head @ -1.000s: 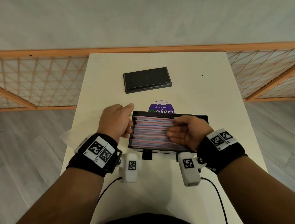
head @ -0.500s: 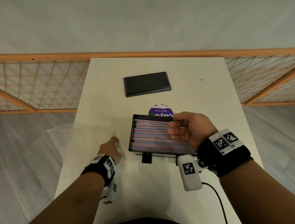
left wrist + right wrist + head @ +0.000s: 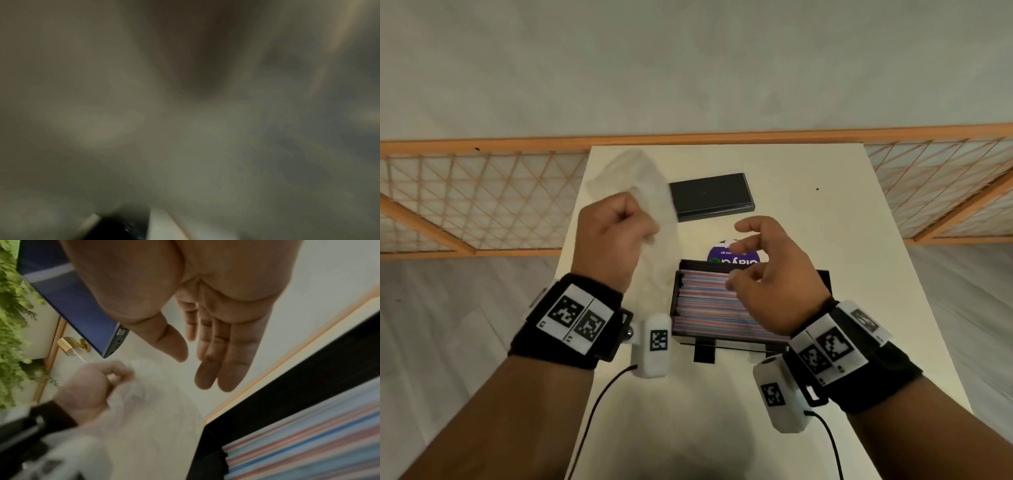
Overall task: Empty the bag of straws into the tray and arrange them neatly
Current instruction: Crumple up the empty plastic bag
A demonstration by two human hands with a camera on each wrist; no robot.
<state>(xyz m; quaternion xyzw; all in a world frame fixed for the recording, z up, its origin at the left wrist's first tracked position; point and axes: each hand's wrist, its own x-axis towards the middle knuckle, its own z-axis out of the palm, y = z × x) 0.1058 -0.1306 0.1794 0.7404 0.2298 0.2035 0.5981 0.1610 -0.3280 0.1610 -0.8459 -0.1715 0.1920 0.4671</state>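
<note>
Your left hand (image 3: 616, 236) grips the limp, featherlight clear plastic bag (image 3: 640, 181) at upper centre; your right hand (image 3: 767, 274) hovers open-fingered over the black tray (image 3: 825, 274). Its striped straws (image 3: 709, 305) look light, stiff, likely to roll: nudge their ends.

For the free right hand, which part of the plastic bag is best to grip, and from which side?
Probably the loose part of the plastic bag hanging below the left hand, approached from the right. The left hand grips it raised above the table, and the right hand, open, hovers over the tray beside it.
</note>
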